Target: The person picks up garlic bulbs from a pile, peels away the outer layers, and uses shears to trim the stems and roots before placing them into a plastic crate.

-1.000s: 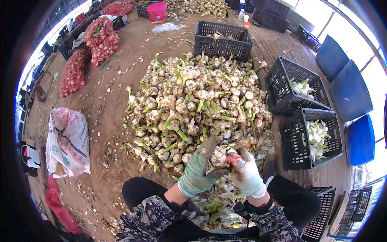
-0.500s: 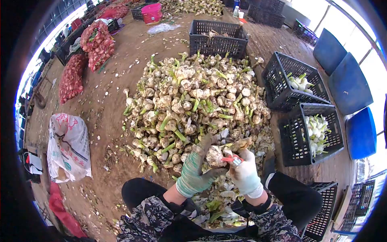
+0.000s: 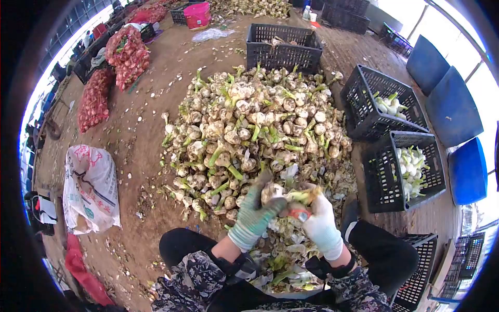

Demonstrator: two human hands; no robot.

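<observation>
The left hand (image 3: 254,216), in a green glove, is closed around 1 garlic bulb (image 3: 271,192), held just above the near edge of the big pile (image 3: 254,119). The right hand (image 3: 322,223), in a white glove, is wrapped around a red-handled cutter (image 3: 297,213) that meets the bulb from the right, where the stalk (image 3: 305,195) sticks out. The blade itself is too small to make out.

The step in hand looks like trimming this bulb. To do it well, the left fingers should sit behind the bulb's widest part, well clear of the cutting edge, with the stalk pointing right toward the tool. The cut is best placed close to the head but not into the cloves, and made away from the left thumb. Holding the bulb over the trimmings (image 3: 283,255) between the knees would let the waste drop there rather than back onto the pile.

2 black crates stand to the right, the near crate (image 3: 378,179) and the far crate (image 3: 358,112), both holding clean white bulbs.
</observation>
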